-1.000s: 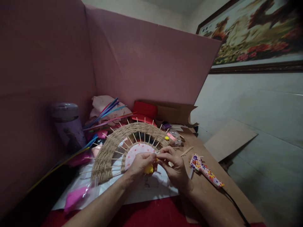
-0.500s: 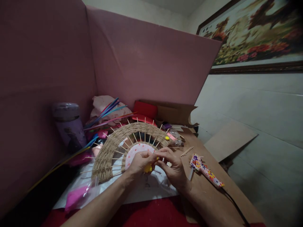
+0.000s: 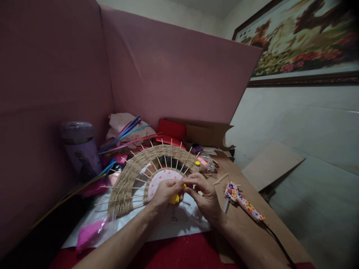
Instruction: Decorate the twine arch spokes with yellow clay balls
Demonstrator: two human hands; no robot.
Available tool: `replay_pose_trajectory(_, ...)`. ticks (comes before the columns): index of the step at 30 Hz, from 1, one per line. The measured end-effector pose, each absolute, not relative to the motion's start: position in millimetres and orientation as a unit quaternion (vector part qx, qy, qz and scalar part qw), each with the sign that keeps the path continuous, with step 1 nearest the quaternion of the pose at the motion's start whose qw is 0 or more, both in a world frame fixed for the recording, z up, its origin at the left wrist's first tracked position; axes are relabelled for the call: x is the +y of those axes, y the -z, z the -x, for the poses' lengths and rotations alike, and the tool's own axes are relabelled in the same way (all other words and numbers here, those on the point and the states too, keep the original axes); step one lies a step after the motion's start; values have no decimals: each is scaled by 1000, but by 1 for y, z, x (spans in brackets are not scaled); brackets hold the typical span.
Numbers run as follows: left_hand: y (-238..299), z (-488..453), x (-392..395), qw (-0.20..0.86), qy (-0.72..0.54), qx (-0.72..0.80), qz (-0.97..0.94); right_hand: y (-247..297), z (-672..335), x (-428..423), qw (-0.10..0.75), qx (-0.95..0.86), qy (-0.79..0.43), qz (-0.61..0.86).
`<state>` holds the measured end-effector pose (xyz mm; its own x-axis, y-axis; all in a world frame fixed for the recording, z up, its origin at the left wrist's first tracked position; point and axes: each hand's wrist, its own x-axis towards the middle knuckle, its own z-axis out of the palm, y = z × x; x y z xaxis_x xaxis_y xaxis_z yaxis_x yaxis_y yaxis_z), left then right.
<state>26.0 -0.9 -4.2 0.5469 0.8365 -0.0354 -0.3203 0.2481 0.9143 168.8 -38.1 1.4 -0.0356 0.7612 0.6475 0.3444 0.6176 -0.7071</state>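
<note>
My left hand [image 3: 166, 194] is curled round a small yellow piece [image 3: 175, 199], fingers closed on it. My right hand [image 3: 204, 196] meets it from the right, its fingertips pinched at the same yellow piece. Both hands hover over the lower right of a fan-shaped woven piece [image 3: 134, 170]: an arch of jute cord wound through several thin wooden sticks, with a pink spotted half-disc [image 3: 159, 177] at its centre. The fan lies on a white sheet [image 3: 179, 224].
A flower-patterned glue gun [image 3: 242, 201] with a black cord lies right of my hands on brown cardboard [image 3: 252, 224]. A purple bottle [image 3: 80, 149], coloured straws [image 3: 126, 132], red box [image 3: 171, 130], pink bag [image 3: 88, 233] and pink screen [image 3: 174, 71] surround the work.
Both hands have shifted only slightly, the fingertips working at the yellow piece; nothing else has moved.
</note>
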Motion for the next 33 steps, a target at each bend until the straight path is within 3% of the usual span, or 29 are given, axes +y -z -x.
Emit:
replay_pose_trajectory(28,6,-25,1,706,-393,279,-520,-1,-170,-39,561,-703,-180,398)
replay_pose_trajectory(33,1,-25,-2,619,-410,314,-592,-10,-174,-34,563,-688,-187,419)
